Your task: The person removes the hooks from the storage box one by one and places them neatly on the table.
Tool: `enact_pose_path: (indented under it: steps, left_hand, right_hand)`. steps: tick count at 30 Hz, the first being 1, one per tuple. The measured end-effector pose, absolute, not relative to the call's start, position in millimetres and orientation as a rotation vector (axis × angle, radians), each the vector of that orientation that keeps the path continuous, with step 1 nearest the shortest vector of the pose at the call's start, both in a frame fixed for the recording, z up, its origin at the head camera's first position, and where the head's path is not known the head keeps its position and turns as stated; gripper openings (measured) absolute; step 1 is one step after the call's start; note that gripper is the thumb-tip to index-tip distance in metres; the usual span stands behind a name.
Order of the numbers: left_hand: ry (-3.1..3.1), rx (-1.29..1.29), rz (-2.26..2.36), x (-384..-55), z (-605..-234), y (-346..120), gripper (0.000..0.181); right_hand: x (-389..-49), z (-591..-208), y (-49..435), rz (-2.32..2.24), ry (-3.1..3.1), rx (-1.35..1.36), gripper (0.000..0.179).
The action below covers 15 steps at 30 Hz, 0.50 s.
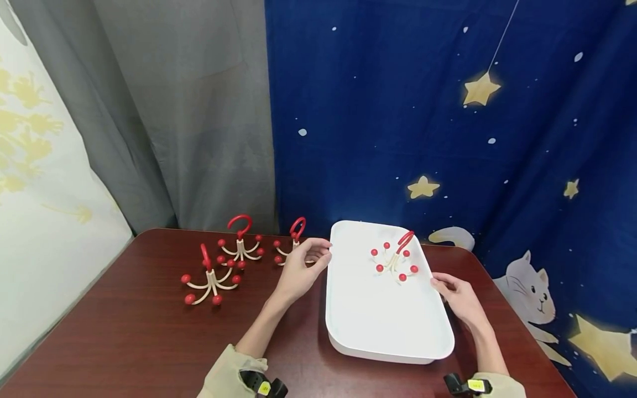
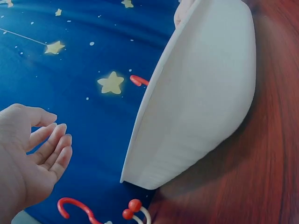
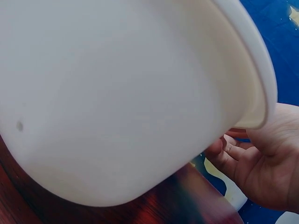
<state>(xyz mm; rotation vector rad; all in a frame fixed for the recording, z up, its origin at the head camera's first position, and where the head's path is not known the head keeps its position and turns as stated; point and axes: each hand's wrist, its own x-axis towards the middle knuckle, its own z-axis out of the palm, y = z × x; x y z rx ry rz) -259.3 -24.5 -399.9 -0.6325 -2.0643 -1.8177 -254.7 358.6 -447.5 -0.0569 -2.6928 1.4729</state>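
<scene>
A white plastic tray stands on the dark red table, with a multi-arm hanger inside; that hanger has a red hook and cream arms tipped with red balls. My right hand holds the tray's right rim, its fingers bent at the edge and partly hidden by the tray in the right wrist view. Beside the left rim is my left hand, fingers loosely bent; the left wrist view shows that hand apart from the tray with nothing in it.
Left of the tray are three more such hangers: one nearer, one behind it, and one partly covered by my left hand. A blue star-patterned curtain and a grey curtain hang behind the table.
</scene>
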Motion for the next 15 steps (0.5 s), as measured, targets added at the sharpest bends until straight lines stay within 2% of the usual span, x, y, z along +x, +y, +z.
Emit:
enact_pose_path:
  steps: [15]
  left_hand:
    - [-2.122,-0.686,-1.760,-278,-388,14,0.019]
  right_hand:
    - [-255,-447,358,1.475,-2.694,-0.055,0.049]
